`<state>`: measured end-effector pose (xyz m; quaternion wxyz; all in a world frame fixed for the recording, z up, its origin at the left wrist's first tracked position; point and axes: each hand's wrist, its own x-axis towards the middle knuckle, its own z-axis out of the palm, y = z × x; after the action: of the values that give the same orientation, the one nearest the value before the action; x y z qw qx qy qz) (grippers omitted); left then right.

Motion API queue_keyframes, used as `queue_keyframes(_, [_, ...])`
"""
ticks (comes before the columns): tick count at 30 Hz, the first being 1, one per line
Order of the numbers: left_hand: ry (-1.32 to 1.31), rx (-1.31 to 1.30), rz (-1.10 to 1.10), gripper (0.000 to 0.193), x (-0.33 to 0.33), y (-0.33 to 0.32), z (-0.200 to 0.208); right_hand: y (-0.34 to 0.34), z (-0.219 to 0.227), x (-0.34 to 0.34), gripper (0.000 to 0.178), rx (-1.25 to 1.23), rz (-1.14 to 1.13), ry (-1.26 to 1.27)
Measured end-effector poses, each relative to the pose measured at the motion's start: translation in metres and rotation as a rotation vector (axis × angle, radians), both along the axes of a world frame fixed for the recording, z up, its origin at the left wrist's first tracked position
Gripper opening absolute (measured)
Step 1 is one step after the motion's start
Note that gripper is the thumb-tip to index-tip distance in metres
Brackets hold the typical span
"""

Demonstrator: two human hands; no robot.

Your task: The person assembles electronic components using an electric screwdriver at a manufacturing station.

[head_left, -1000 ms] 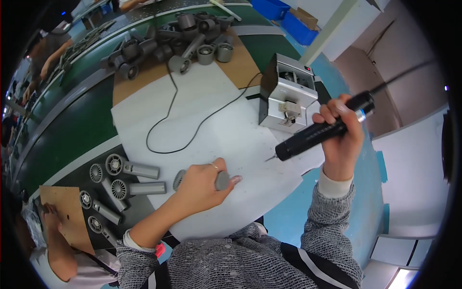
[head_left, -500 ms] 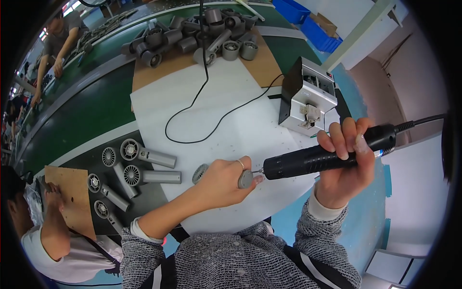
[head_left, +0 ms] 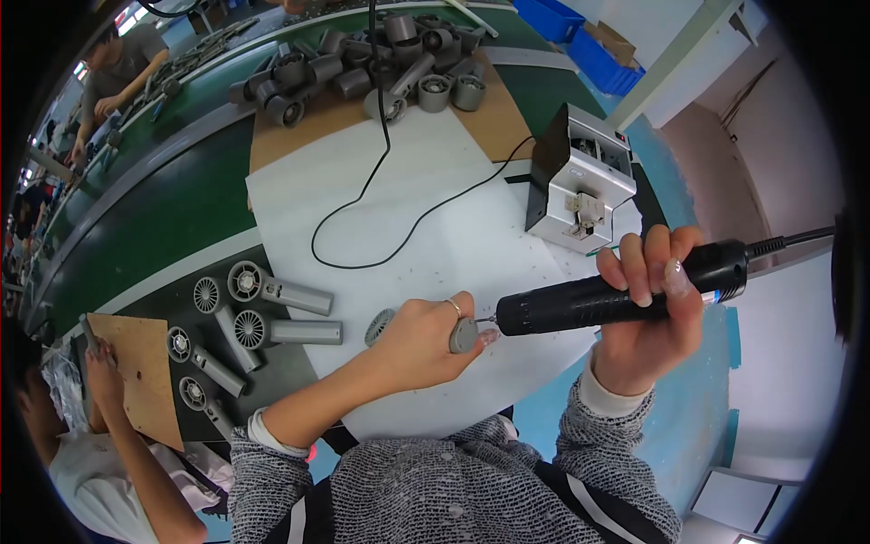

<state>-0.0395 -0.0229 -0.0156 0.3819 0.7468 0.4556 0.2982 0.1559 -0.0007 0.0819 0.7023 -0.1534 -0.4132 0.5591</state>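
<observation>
My left hand (head_left: 417, 344) is closed around a grey handheld fan (head_left: 463, 336). The round end of its handle sticks out by my thumb, and part of its fan head shows on the other side of the hand; the middle is hidden by my fingers. In my right hand (head_left: 654, 304) I grip a black electric screwdriver (head_left: 571, 310), held nearly level. Its thin bit points left and meets the fan near the handle's end. Whether a screw sits at the tip is too small to tell.
Several grey handheld fans (head_left: 294, 333) lie at the left of the white sheet (head_left: 435, 199). A pile of grey fan parts (head_left: 362, 72) is at the back. A silver and black machine (head_left: 580, 181) stands at right, and a black cable (head_left: 390, 154) crosses the sheet. Co-workers sit at left.
My hands, the fan and the screwdriver have hardly moved. At lower left the co-worker's arm has shifted and lifts a grey part; the far co-worker's hands have also moved.
</observation>
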Motion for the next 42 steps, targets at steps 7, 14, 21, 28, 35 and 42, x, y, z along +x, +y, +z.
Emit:
queue_keyframes(7, [-0.008, 0.068, -0.020, 0.021, -0.001, -0.001, -0.008, -0.010, -0.006, -0.005, 0.018, 0.017, -0.027, -0.035])
queue_keyframes(14, [0.002, 0.144, -0.083, 0.027, 0.003, 0.001, -0.006, -0.016, -0.008, -0.002, 0.022, 0.006, -0.056, -0.054])
queue_keyframes(21, [-0.071, 0.334, -0.062, 0.032, -0.007, 0.014, 0.007, 0.038, 0.001, 0.070, 0.012, 0.168, -0.343, -0.158])
queue_keyframes(28, [-0.404, 0.043, -0.004, 0.038, -0.007, 0.015, -0.033, 0.085, -0.030, 0.102, 0.014, 0.149, -0.539, -0.372])
queue_keyframes(35, [-0.219, 0.085, 0.029, 0.034, -0.011, 0.018, -0.027, 0.094, -0.039, 0.098, 0.015, 0.082, -0.524, -0.356])
queue_keyframes(42, [-0.222, 0.078, 0.045, 0.032, -0.010, 0.019, -0.023, 0.099, -0.040, 0.097, 0.016, 0.088, -0.520, -0.388])
